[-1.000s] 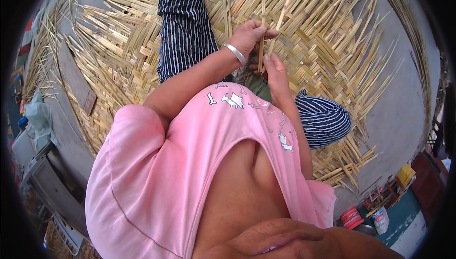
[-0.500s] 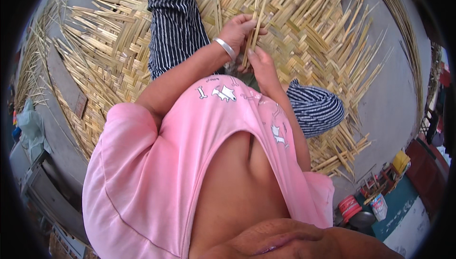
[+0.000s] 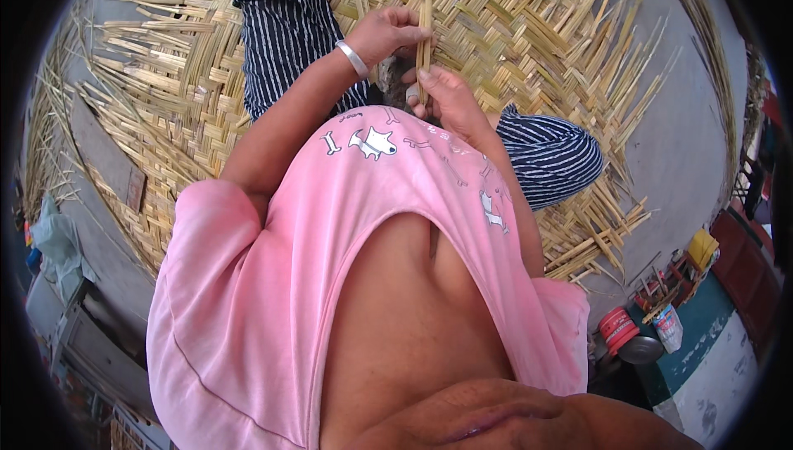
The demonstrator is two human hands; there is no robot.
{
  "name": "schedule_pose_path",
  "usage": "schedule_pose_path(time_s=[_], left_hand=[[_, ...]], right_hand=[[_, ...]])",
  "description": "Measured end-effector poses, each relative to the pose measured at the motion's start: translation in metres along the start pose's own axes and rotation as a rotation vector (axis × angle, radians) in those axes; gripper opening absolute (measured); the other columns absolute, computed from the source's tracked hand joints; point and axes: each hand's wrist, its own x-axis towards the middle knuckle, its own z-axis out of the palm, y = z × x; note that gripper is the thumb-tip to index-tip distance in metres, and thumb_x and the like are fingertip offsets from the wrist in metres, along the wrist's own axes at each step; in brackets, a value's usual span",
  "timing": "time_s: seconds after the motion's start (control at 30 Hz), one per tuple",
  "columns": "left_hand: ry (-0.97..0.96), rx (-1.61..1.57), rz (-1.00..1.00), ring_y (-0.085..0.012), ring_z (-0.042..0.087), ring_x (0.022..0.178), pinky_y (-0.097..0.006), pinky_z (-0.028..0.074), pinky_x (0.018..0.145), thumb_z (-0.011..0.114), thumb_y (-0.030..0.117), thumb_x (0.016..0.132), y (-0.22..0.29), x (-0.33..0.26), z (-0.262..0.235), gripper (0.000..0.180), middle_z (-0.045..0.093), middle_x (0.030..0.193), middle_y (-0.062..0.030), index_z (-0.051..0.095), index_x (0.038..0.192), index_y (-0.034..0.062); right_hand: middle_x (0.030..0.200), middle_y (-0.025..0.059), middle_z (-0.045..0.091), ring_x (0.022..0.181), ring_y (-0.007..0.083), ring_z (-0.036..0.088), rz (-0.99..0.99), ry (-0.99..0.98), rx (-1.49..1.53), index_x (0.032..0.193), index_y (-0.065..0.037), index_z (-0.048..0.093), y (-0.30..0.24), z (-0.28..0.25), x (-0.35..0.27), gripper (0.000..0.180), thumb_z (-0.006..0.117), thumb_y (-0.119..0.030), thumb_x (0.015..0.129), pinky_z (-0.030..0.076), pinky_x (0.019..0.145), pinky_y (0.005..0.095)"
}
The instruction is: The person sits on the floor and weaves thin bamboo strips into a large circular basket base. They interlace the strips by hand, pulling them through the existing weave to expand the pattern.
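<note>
Hands meet at the far centre: the left hand point(image 3: 387, 35) and right hand point(image 3: 446, 99) both pinch one upright pale bamboo strip point(image 3: 424, 4) above the wide woven straw-coloured bamboo mat point(image 3: 529, 45).

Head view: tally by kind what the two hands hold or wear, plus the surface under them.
Bamboo strip held upright by left hand and right hand: 1
Silver bangle on left wrist: 1
Woven bamboo mat beneath: 1
Total: 3
</note>
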Motion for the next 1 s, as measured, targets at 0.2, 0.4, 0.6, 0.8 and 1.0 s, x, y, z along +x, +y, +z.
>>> schedule_pose_path(time_s=[0.2, 0.4, 0.6, 0.8, 1.0], left_hand=[[0.215, 0.199, 0.168, -0.0100, 0.067, 0.075, -0.025, 0.054, 0.066, 0.076, 0.017, 0.093, 0.002, 0.003, 0.012, 0.021, 0.074, 0.088, -0.0052, 0.070, 0.102, -0.0011], [0.056, 0.260, 0.192, -0.0129, 0.071, 0.079, -0.027, 0.057, 0.073, 0.073, 0.024, 0.096, 0.026, 0.046, 0.003, 0.028, 0.075, 0.089, -0.0072, 0.070, 0.107, -0.0016], [0.311, 0.524, 0.361, -0.0163, 0.067, 0.069, -0.028, 0.056, 0.064, 0.058, 0.029, 0.103, 0.016, 0.166, -0.089, 0.038, 0.072, 0.083, -0.0095, 0.068, 0.116, -0.0052], [0.252, 1.058, 0.182, -0.0357, 0.069, 0.106, -0.040, 0.054, 0.094, 0.070, 0.036, 0.089, 0.052, 0.244, -0.073, 0.053, 0.072, 0.112, -0.0270, 0.068, 0.122, -0.0054], [0.301, 1.208, -0.055, -0.0374, 0.071, 0.099, -0.044, 0.054, 0.089, 0.074, 0.044, 0.084, 0.080, 0.286, -0.049, 0.057, 0.074, 0.106, -0.0248, 0.073, 0.111, -0.0059]], right_hand=[[0.091, 0.0041, 0.070, 0.073, 0.0085, 0.066, 0.009, -0.036, -0.141, 0.116, -0.004, 0.063, -0.010, -0.008, 0.006, 0.029, 0.054, -0.029, 0.107, 0.053, 0.066, 0.0221], [0.090, 0.0069, 0.070, 0.071, 0.0113, 0.067, -0.131, 0.134, -0.278, 0.115, -0.003, 0.062, -0.026, -0.035, 0.025, 0.025, 0.055, -0.025, 0.107, 0.054, 0.062, 0.0241], [0.091, 0.0086, 0.070, 0.072, 0.0134, 0.069, -0.345, 0.367, -0.181, 0.113, -0.002, 0.062, -0.039, -0.081, 0.050, 0.024, 0.055, -0.023, 0.107, 0.055, 0.063, 0.0258], [0.093, 0.0103, 0.070, 0.072, 0.0147, 0.068, -0.463, 0.551, -0.090, 0.112, 0.000, 0.061, -0.044, -0.120, 0.061, 0.024, 0.053, -0.023, 0.108, 0.056, 0.065, 0.0269], [0.094, 0.0136, 0.071, 0.076, 0.0172, 0.070, -0.608, 0.618, -0.074, 0.112, 0.003, 0.061, -0.075, -0.139, 0.068, 0.023, 0.053, -0.018, 0.108, 0.058, 0.067, 0.0279]])
